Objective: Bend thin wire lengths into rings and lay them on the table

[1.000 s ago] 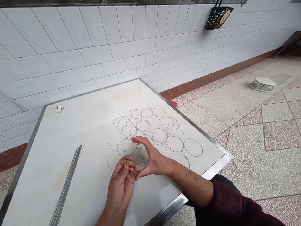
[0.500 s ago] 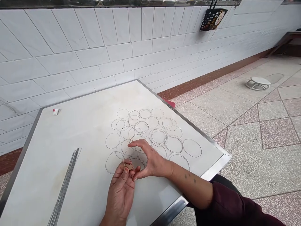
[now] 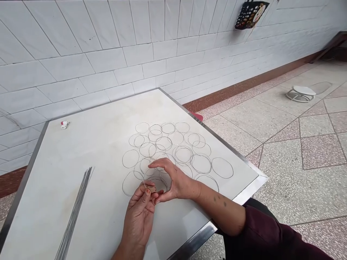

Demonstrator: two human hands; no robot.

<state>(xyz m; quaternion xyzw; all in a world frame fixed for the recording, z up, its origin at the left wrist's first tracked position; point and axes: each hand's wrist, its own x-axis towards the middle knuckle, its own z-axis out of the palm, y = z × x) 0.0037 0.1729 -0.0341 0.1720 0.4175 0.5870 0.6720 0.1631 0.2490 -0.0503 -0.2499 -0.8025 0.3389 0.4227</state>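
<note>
My left hand (image 3: 139,213) pinches a small brown piece (image 3: 151,188) and the end of a thin wire near the front of the white table (image 3: 105,144). Just to its right, my right hand (image 3: 175,180) curves in a C shape around a thin wire loop, its thumb close to my left fingertips. Whether the right fingers press on the wire is hard to make out. Beyond and around the hands lie several thin wire rings (image 3: 201,164), many overlapping. A bundle of straight wires (image 3: 74,215) rests to the left of my left hand.
Small white and red items (image 3: 65,125) sit at the table's far left corner. The metal table edge (image 3: 230,148) runs along the right. A tiled wall stands behind, with a black bag (image 3: 251,15) hanging on it. A low round stool (image 3: 300,94) is on the floor.
The view has tilted slightly downward, so the wall and bag sit higher in it. Both hands keep nearly the same pose around the wire and brown piece.
</note>
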